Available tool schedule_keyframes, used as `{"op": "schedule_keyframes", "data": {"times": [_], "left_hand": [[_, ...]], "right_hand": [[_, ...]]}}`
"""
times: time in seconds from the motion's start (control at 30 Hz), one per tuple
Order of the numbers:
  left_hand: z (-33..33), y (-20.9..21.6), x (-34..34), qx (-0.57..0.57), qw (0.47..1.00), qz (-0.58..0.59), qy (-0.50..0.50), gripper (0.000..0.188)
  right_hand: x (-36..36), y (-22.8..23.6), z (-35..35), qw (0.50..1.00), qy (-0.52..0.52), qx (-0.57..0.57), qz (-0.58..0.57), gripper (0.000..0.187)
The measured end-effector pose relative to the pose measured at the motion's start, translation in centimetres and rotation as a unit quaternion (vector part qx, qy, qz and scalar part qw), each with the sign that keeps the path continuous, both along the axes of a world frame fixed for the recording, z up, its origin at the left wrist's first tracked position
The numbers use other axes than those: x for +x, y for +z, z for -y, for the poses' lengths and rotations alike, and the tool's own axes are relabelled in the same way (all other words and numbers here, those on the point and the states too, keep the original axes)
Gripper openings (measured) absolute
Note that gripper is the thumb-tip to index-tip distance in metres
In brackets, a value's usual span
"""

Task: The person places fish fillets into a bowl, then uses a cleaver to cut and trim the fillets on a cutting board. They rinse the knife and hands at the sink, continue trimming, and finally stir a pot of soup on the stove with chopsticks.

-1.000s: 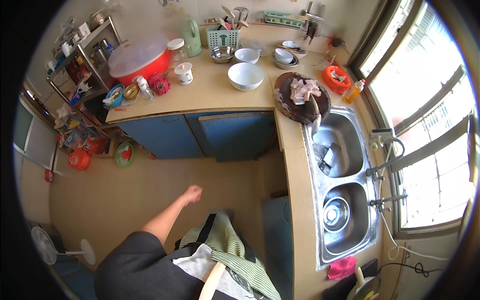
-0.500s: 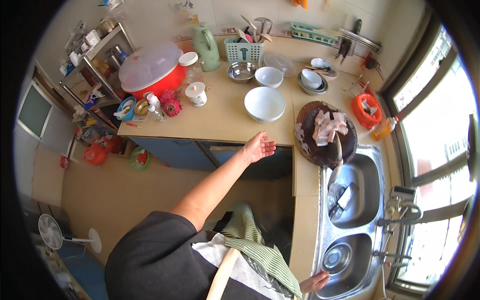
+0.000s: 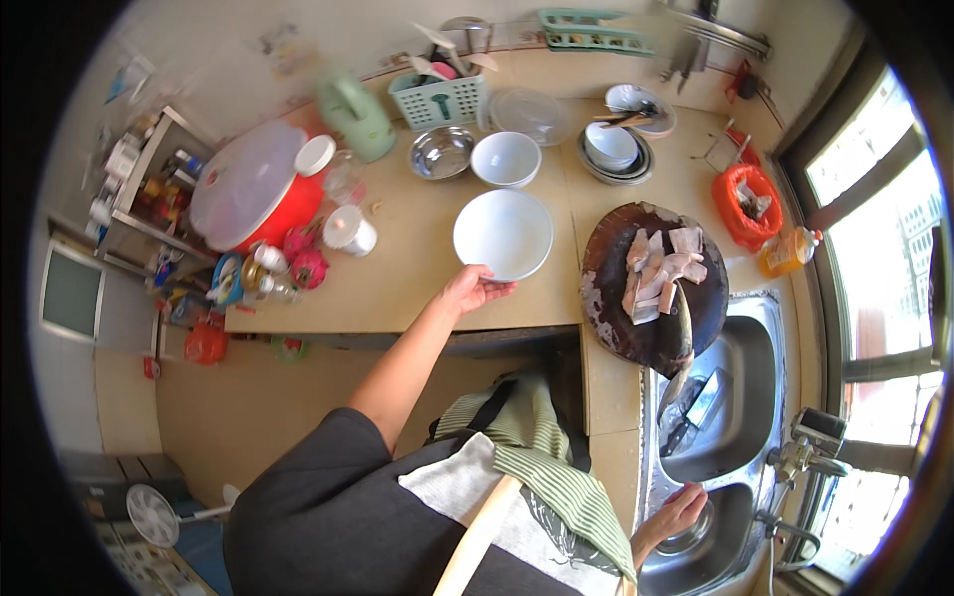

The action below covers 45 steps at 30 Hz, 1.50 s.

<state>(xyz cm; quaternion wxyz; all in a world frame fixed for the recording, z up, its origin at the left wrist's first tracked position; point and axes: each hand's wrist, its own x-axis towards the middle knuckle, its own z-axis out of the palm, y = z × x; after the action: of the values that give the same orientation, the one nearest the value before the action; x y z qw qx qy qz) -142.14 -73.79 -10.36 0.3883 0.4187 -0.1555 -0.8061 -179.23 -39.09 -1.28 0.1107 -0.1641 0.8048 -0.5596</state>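
Note:
The large white bowl (image 3: 504, 233) stands on the counter, and my left hand (image 3: 475, 289) is at its near rim, thumb at the edge and fingers under the side. Behind it are a smaller white bowl (image 3: 506, 160) and a steel bowl (image 3: 442, 153). Over the nearer sink basin, my right hand (image 3: 680, 513) is open and holds nothing, its fingers stretched out. Partly under that hand a round steel dish (image 3: 690, 536) rests in the basin. Cut pale fish pieces (image 3: 651, 274) and a long fish tail piece (image 3: 681, 328) lie on the round dark chopping board (image 3: 608, 290).
A cleaver (image 3: 706, 399) lies in the farther basin (image 3: 747, 368). Right of the board are a red-lined bin (image 3: 747, 223) and an orange bottle (image 3: 790, 254). On the left stand a lidded red tub (image 3: 246, 189), a white cup (image 3: 350, 230) and a green jug (image 3: 358, 124).
My left hand has moved forward and left from the counter's front edge onto the large bowl's rim. My right hand has risen further over the nearer basin. The view has shifted.

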Motion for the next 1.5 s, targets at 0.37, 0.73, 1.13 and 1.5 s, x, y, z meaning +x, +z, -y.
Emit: {"op": "schedule_keyframes", "data": {"times": [0.37,0.73,1.13,1.5], "left_hand": [[-2.5,13.4,-14.3,-0.211,0.948,0.098,-0.219,0.049],[-7.7,15.5,-34.2,-0.865,0.496,0.005,-0.077,0.05],[-2.3,11.5,-10.9,-0.179,0.974,0.139,-0.017,0.047],[-1.2,5.0,-2.7,-0.036,0.987,0.155,0.037,0.044]], "right_hand": [[4.8,0.7,6.2,1.0,-0.022,-0.016,-0.009,0.026],[3.1,0.9,4.8,0.998,-0.062,-0.019,0.002,0.03],[0.9,0.3,12.5,0.968,0.219,0.08,-0.097,0.014],[4.8,-0.7,24.8,0.915,0.222,0.027,0.336,0.072]]}}
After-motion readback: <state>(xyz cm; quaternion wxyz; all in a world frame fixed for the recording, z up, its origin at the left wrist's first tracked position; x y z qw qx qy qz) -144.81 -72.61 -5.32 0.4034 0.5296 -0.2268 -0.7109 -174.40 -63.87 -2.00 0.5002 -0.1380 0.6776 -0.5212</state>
